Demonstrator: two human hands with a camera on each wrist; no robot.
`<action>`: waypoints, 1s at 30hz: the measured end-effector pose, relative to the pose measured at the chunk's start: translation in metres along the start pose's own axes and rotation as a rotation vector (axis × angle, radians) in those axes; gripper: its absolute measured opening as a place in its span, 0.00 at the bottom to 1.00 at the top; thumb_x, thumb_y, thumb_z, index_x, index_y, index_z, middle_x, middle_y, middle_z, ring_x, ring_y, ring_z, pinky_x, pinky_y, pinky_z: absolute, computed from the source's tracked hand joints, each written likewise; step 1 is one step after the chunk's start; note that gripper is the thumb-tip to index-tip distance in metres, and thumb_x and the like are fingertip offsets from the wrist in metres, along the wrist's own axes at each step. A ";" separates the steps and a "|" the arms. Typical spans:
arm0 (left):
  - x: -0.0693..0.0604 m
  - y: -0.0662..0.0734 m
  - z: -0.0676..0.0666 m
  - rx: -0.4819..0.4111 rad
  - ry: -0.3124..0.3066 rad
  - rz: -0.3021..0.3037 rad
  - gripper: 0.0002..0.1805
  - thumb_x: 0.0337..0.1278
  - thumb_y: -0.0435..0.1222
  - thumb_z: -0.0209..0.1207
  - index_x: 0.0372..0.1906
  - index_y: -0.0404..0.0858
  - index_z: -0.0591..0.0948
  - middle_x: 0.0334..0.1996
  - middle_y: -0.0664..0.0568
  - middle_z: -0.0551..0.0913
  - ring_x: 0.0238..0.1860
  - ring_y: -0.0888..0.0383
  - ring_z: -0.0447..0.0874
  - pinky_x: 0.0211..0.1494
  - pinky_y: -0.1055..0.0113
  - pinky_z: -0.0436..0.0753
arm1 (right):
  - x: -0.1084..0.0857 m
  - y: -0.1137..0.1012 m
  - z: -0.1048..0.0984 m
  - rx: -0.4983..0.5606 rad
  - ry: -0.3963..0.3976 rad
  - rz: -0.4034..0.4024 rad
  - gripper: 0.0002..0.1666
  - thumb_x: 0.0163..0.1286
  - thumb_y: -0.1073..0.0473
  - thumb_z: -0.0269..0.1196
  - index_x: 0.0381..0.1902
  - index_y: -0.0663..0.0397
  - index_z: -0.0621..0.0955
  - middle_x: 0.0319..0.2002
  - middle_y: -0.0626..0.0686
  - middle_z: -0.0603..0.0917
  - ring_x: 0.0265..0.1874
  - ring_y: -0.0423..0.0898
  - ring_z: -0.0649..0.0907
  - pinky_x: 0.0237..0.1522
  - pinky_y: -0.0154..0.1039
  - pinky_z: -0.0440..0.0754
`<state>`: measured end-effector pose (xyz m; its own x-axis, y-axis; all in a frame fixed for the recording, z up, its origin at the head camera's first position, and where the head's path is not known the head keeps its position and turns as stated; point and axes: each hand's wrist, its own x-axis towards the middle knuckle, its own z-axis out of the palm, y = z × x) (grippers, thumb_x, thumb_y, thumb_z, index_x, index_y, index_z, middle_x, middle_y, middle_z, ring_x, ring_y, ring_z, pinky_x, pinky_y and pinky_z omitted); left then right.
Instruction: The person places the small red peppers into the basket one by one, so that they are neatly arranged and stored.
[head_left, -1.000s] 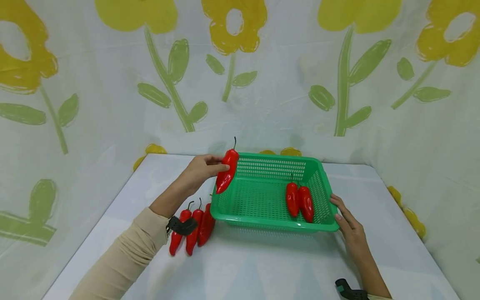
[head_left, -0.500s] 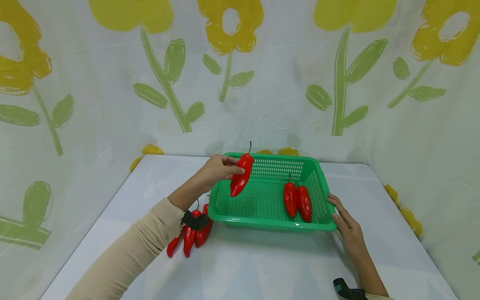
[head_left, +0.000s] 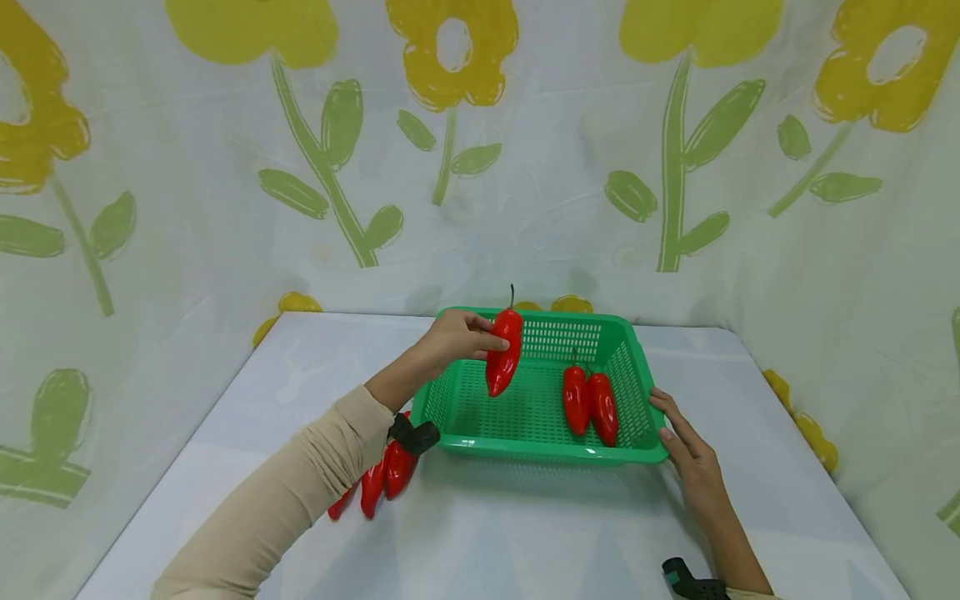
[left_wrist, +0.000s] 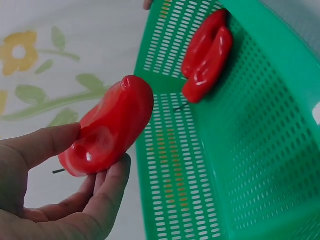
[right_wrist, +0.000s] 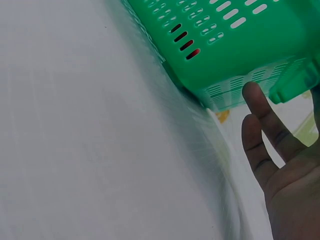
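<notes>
Left hand [head_left: 453,340] pinches a glossy red, tapered pepper with a thin dark stem [head_left: 504,354]: thumb on one side, fingers on the other, as the left wrist view makes plain. We read the grip on its upper body as a way to let it hang, stem up and tip down, without the palm crowding it. From the head, it lies over the left half of a green, rectangular, slotted plastic basket [head_left: 525,450]; its height above the floor of that basket we cannot tell.

Right hand [head_left: 692,462] touches the basket's right end at the rim, fingers fairly straight and a little apart; we take this as light steadying.

Inside, toward the right end, two similar red peppers [head_left: 602,408] lie side by side, stems to the far wall. Set together like that, they leave the left half bare, which we judge handy for the left hand. Through the slots, the right wrist view catches bits of red.

On the pale bench [head_left: 525,533], left of the basket, we count at least three loose red peppers [head_left: 401,473], partly hidden by the left wrist's black device [head_left: 414,433] and beige sleeve [head_left: 300,483]. We suppose they are grouped there for easy reach.
</notes>
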<state>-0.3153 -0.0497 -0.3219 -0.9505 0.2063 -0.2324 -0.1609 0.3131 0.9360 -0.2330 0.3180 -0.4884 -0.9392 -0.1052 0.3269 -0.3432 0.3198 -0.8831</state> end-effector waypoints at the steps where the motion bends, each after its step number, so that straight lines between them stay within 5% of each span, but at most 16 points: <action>1: 0.002 0.000 0.002 0.000 0.006 -0.013 0.24 0.58 0.34 0.69 0.56 0.28 0.76 0.53 0.40 0.80 0.47 0.47 0.85 0.50 0.60 0.86 | 0.000 0.001 0.000 0.003 -0.002 0.001 0.27 0.83 0.59 0.46 0.76 0.46 0.65 0.77 0.45 0.60 0.76 0.37 0.55 0.61 0.20 0.65; 19: 0.045 -0.012 0.031 0.187 0.053 -0.158 0.26 0.54 0.35 0.72 0.55 0.28 0.78 0.49 0.41 0.80 0.40 0.51 0.88 0.41 0.66 0.87 | -0.002 0.002 0.006 -0.041 0.010 0.005 0.27 0.83 0.58 0.47 0.76 0.45 0.66 0.76 0.44 0.61 0.75 0.35 0.56 0.62 0.19 0.63; 30: 0.058 -0.023 0.055 0.259 -0.042 -0.189 0.25 0.50 0.33 0.74 0.49 0.26 0.76 0.40 0.40 0.81 0.39 0.47 0.88 0.51 0.54 0.85 | -0.001 0.001 0.002 -0.068 0.016 -0.002 0.26 0.83 0.58 0.46 0.75 0.44 0.67 0.76 0.44 0.62 0.75 0.36 0.56 0.63 0.19 0.62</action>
<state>-0.3521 0.0060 -0.3719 -0.8976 0.1586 -0.4113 -0.2552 0.5738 0.7782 -0.2326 0.3166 -0.4897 -0.9382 -0.0909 0.3340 -0.3426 0.3829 -0.8579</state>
